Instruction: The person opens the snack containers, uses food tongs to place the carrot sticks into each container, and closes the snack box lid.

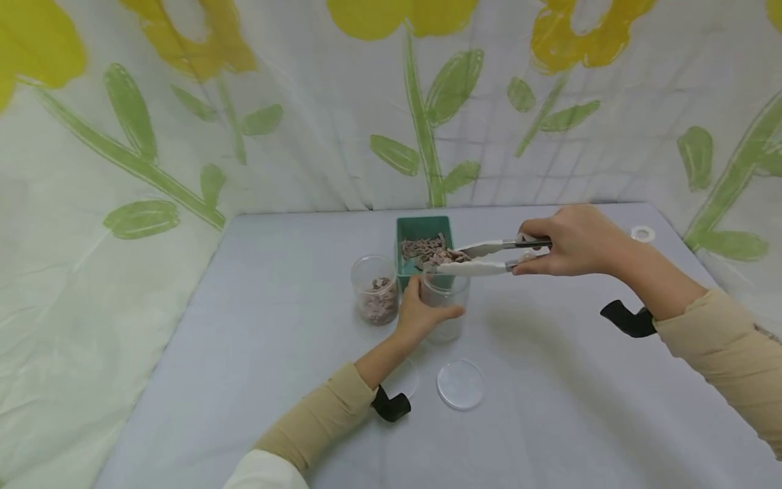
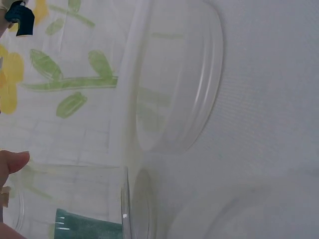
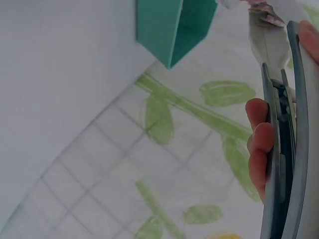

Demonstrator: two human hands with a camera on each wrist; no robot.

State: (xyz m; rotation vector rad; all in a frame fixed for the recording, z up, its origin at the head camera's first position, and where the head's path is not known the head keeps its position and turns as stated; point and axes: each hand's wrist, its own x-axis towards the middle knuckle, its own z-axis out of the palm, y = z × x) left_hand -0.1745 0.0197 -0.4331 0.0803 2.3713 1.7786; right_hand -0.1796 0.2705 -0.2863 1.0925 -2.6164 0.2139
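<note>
My right hand [image 1: 577, 241] grips a pair of tongs [image 1: 476, 267] with white ends, also seen in the right wrist view. Between the tong tips is a clump of brownish-pink shredded pieces [image 1: 449, 256], just above the mouth of a clear jar [image 1: 447, 329]. My left hand [image 1: 421, 314] holds that jar upright, thumb on its near side. Behind it stands a green bin [image 1: 424, 225] with more of the brown pieces. To the left, a second clear jar [image 1: 379, 309] holds similar pieces in its lower part.
A clear round lid [image 1: 460, 385] lies on the table in front of the jars; another lid [image 1: 403, 379] is partly hidden by the left forearm. A white ring [image 1: 643, 234] lies at the table's back right. A curtain with printed flowers [image 1: 318, 136] hangs behind the table.
</note>
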